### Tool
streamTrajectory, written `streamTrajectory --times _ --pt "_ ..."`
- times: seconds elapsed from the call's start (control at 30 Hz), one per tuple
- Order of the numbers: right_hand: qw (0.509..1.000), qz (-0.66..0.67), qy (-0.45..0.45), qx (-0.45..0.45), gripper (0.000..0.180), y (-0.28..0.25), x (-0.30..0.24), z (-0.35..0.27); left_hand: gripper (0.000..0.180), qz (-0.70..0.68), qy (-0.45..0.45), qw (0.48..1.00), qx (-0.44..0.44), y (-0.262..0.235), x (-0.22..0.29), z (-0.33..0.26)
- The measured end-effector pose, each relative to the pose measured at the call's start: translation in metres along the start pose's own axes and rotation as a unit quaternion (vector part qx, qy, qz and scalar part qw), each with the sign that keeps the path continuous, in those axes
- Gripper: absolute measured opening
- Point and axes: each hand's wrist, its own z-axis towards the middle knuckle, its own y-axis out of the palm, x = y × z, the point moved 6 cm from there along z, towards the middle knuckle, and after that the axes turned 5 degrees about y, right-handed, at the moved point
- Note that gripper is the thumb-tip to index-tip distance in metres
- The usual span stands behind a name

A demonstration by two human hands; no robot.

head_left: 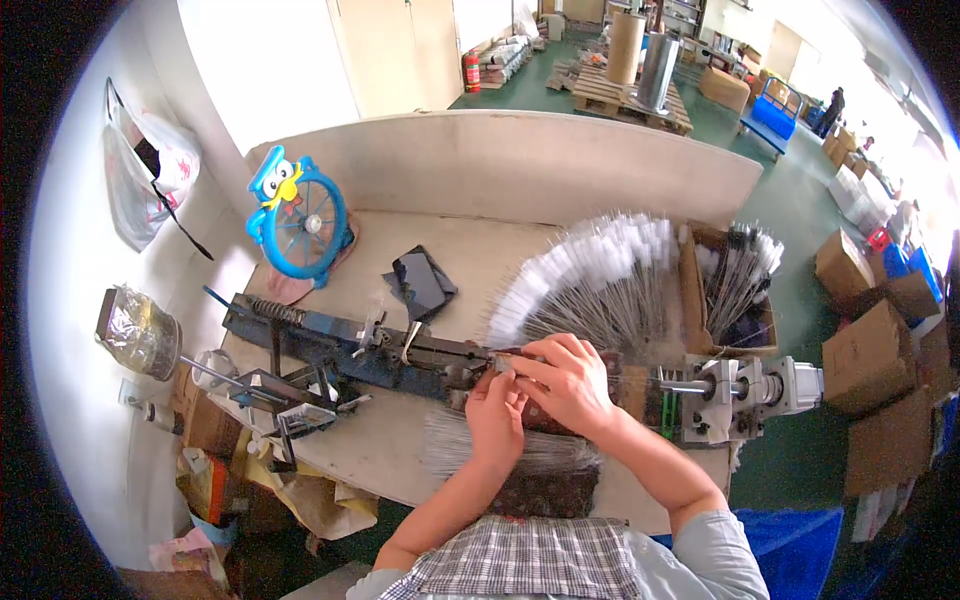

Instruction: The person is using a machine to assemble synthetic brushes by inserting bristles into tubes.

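My left hand is closed in a pinch at the middle of a long dark metal machine. My right hand meets it from the right, fingers bent and also pinching. Between the fingertips shows a small pale piece, too small to name and partly hidden. Just below the hands a bundle of thin straight wires lies on the table. Behind them, many wire-stemmed brushes with white bristles spread in a fan. A shaft with a motor stands at the machine's right end.
A cardboard box holds dark and white brushes at the back right. A blue duck-shaped fan stands at the back left, near a black flat packet. A lamp-like fixture wrapped in plastic juts out at left. A low board edges the table's back.
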Motion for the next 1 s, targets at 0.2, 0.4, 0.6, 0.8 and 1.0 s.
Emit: streamTrajectory --times 0.2,0.4,0.6,0.8,1.0 --pt "1.0 0.009 0.0 -0.008 0.026 -0.003 -0.001 0.003 0.013 -0.005 -0.006 1.0 -0.03 -0.007 -0.001 0.004" --pt "0.997 -0.056 0.036 -0.046 0.022 -0.011 0.008 -0.006 0.044 -0.004 -0.015 1.0 -0.004 -0.003 0.004 0.0" --pt "0.996 -0.059 -0.017 -0.058 0.01 -0.011 0.004 -0.019 0.065 0.05 -0.044 0.998 -0.001 -0.004 0.007 -0.009" --pt "0.999 -0.015 -0.018 -0.037 0.014 -0.034 0.007 -0.012 0.07 0.123 -0.034 0.991 -0.047 0.0 0.008 -0.017" --pt "0.971 -0.025 0.082 -0.224 0.011 0.009 0.023 -0.083 0.054 0.226 -0.08 0.965 -0.109 -0.025 0.019 -0.033"
